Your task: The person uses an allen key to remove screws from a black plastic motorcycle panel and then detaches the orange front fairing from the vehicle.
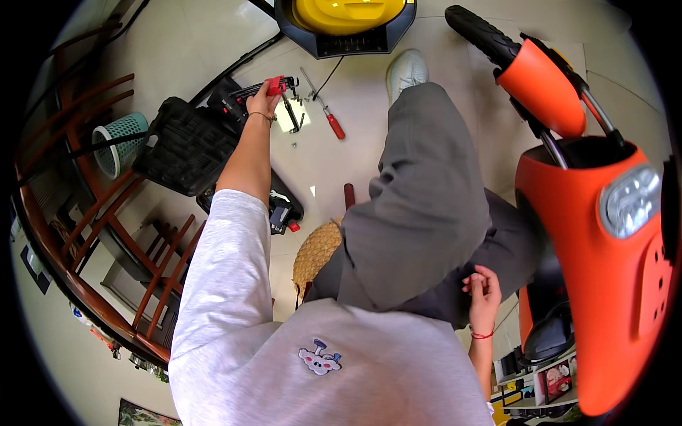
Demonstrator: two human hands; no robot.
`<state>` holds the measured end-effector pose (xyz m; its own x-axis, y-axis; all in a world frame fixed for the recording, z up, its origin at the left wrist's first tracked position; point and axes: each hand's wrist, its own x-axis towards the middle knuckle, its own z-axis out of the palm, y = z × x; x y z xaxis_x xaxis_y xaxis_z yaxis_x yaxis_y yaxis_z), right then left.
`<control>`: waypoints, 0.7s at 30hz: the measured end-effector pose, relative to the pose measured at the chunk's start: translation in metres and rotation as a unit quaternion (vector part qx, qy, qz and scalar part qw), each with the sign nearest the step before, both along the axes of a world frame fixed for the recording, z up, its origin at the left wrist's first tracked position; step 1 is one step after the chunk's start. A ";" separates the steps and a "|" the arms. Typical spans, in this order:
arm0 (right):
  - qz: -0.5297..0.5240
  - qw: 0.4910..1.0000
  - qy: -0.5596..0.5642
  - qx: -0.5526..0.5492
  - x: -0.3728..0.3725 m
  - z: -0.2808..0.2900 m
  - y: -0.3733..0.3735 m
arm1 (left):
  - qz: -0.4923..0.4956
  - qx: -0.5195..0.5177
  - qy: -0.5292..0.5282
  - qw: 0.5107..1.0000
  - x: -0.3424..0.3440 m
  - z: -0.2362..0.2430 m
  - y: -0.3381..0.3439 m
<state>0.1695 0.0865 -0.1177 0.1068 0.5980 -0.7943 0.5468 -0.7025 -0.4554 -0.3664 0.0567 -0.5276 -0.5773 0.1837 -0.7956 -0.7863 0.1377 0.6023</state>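
My left hand [263, 101] reaches forward, fingers gripping a red and black tool [278, 86] with dark bars attached. Beside it on the floor lie a screwdriver with a red handle [335, 126] and small loose metal pieces [304, 100]. An open black case [181, 145] is to the left of my forearm, with more tools partly visible in it. My right hand [484, 291] rests by my dark grey trouser leg with loosely curled, slightly parted fingers and nothing visible in them.
An orange scooter [581, 277] stands close on my right, a yellow machine [347, 14] ahead. To the left are wooden chairs [106, 224] and a teal basket [117, 145]. A woven seat [317, 252] shows beneath me; my white shoe [405, 71] is forward on the tiled floor.
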 end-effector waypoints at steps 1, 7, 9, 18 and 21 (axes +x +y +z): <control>-0.025 1.000 0.014 -0.009 -0.001 -0.006 0.000 | 0.000 0.022 -0.025 0.999 -0.006 -0.011 0.004; 0.008 0.999 -0.007 -0.043 -0.013 -0.026 0.011 | 0.018 0.001 0.009 1.000 -0.025 -0.049 0.033; 0.050 0.998 -0.022 -0.033 -0.014 -0.028 0.014 | 0.002 -0.024 0.008 1.000 -0.030 -0.057 0.041; 0.044 0.997 -0.034 -0.044 -0.004 -0.038 0.006 | -0.113 -0.097 0.078 0.986 -0.025 -0.071 0.031; 0.036 0.998 -0.036 -0.049 -0.004 -0.036 0.006 | -0.303 -0.309 0.272 0.860 -0.026 -0.073 -0.005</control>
<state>0.1657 0.0922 -0.1540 0.1253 0.5268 -0.8407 0.6257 -0.6995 -0.3451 -0.3922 0.0514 -0.6009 -0.8417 0.2214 -0.4925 -0.0832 0.8480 0.5234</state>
